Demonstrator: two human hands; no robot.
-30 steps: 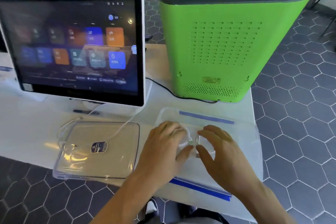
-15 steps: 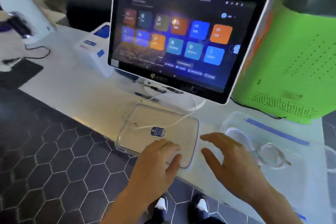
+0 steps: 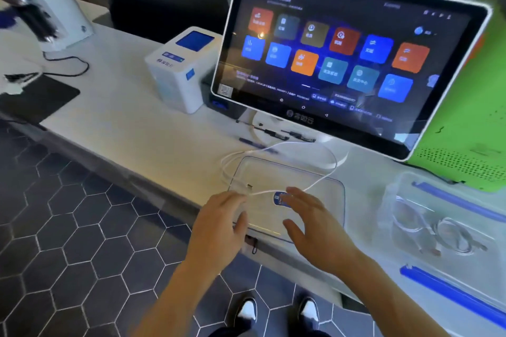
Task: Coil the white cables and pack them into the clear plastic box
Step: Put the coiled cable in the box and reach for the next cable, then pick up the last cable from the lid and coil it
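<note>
A loose white cable (image 3: 324,157) loops across the clear box lid (image 3: 323,200) lying flat near the table's front edge. Its plug end lies near my left fingertips. My left hand (image 3: 223,223) hovers over the lid's left part, fingers apart, holding nothing. My right hand (image 3: 310,223) hovers over the lid's middle, fingers spread, partly covering a blue label (image 3: 279,198). The clear plastic box (image 3: 465,200) with blue clips sits at the right and holds coiled white cables (image 3: 438,232).
A touchscreen monitor (image 3: 342,55) stands right behind the lid. A green machine (image 3: 476,128) is at the far right. A small white printer (image 3: 180,68) sits left of the monitor. A black pad (image 3: 35,98) and black cord lie far left. Hexagon floor tiles lie below.
Both hands have left the coils in the clear box and moved left to the lid with the loose cable. The view has swung left.
</note>
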